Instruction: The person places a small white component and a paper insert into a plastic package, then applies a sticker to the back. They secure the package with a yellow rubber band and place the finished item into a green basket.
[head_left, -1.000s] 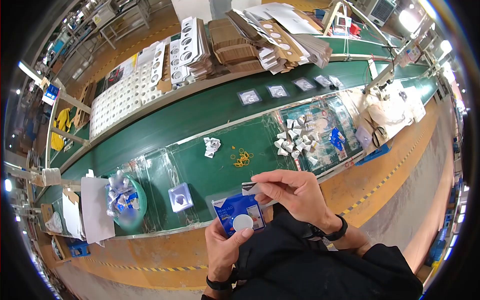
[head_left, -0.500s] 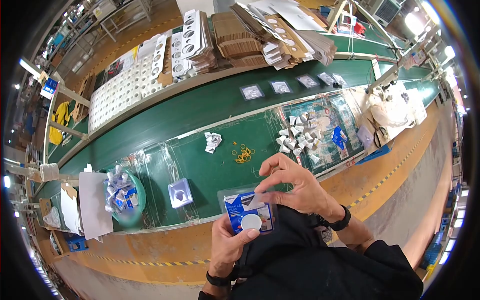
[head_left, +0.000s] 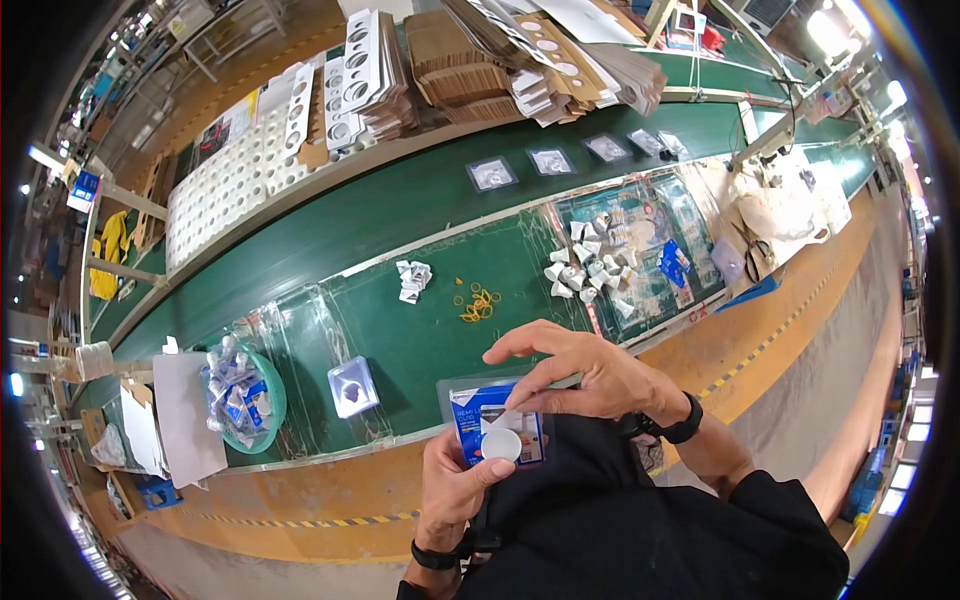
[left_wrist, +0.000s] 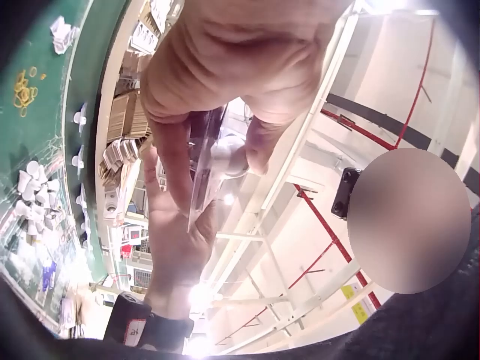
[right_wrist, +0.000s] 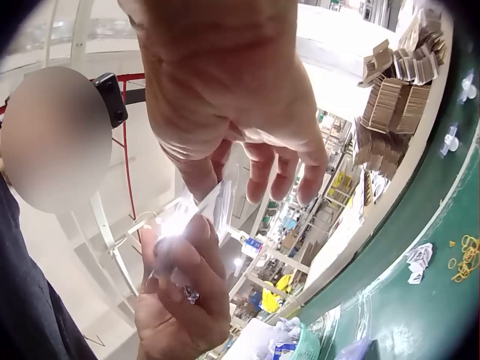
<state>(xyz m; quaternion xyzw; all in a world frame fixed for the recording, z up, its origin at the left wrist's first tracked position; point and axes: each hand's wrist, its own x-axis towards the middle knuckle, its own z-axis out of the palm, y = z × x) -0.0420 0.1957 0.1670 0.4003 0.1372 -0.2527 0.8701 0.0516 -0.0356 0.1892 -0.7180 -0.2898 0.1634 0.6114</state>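
Observation:
In the head view, my left hand (head_left: 455, 480) grips the lower left of a clear blister pack (head_left: 450, 393) with a blue printed card inside. Its thumb rests beside the pack's round white lamp face (head_left: 501, 445). My right hand (head_left: 595, 375) is above and right of the pack. Its thumb and a finger come together at the right edge of a small black-and-white card (head_left: 491, 412) over the blue print, while another finger stretches out above. The right wrist view shows the other fingers hanging loose beside the clear plastic (right_wrist: 217, 206).
White cone-shaped pieces (head_left: 590, 265) lie on the bench, with yellow rings (head_left: 480, 303) and folded white papers (head_left: 413, 281) nearer the middle. A clear pack (head_left: 353, 388) sits left, beside a green basket (head_left: 280, 405). Several packs (head_left: 492, 174) line the belt, with cardboard stacks (head_left: 460, 75) behind.
My right hand first held the small card above the pack, then brought it onto the front. The card now sits slightly lower there. My left hand has shifted right with the pack.

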